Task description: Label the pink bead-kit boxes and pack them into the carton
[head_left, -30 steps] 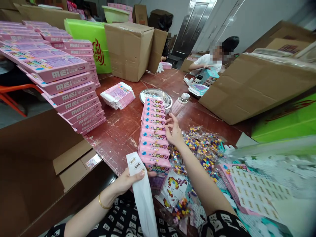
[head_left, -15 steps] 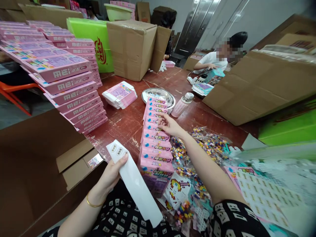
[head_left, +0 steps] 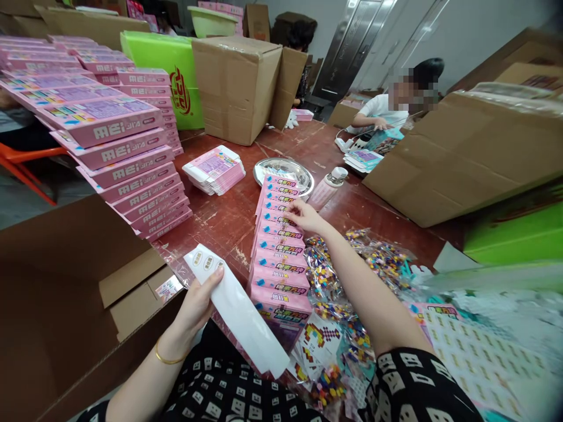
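Observation:
A white strip (head_left: 246,319) with a few oval stickers near its upper end is held in my left hand (head_left: 200,302), thumb on top. My right hand (head_left: 308,218) is at the far half of a long row of pink boxes (head_left: 281,264), its fingertips pressed together against one box's top edge. Whether a sticker is between those fingertips is too small to tell. Bags of colourful beads (head_left: 325,269) lie right of the row, and printed pattern cards (head_left: 319,346) lie by its near end.
Tall stacks of pink boxes (head_left: 136,155) stand left, above an open carton (head_left: 65,281). Flat boxes (head_left: 215,170), a metal tray (head_left: 303,170) and a pink bottle (head_left: 328,186) are beyond. Large cartons (head_left: 237,82) stand behind; a person (head_left: 378,111) sits at the back right.
My right hand has turned palm-down, and its fingers have closed at the box tops. My left hand and the white strip have shifted slightly left.

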A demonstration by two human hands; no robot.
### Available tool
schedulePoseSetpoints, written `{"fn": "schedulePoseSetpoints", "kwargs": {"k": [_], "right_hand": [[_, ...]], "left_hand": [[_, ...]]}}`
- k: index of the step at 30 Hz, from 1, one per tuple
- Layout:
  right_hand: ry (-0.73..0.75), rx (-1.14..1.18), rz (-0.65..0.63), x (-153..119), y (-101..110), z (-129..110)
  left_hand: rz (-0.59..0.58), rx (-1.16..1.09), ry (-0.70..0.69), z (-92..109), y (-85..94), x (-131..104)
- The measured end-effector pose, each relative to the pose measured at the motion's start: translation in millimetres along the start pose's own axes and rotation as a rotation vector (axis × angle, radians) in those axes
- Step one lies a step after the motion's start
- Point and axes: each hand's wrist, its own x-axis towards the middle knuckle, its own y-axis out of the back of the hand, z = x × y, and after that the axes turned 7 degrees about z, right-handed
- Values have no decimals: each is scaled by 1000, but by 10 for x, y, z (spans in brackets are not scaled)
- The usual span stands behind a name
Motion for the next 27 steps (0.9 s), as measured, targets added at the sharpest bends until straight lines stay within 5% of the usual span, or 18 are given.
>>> {"fn": "schedulePoseSetpoints", "kwargs": {"k": [5, 10, 18, 21, 25, 27], "right_hand": [[10, -28, 91, -7, -76, 1], [-18, 27, 434, -160, 75, 18], [-126, 225, 263, -63, -182, 27], [-121, 302, 249, -45, -274, 44], [-111, 380, 228, -96, -261, 82], [-115, 401, 226, -114, -227, 112]], "left_hand": [[11, -5, -41, -26, -73, -28], [-9, -19, -115, -39, -140, -138], [-110, 45, -111, -123, -52, -171], [-251, 160, -79, -176, -1, -184], [-608, 371, 85, -319, 10, -232], [-668, 398, 74, -392, 2, -230]]}}
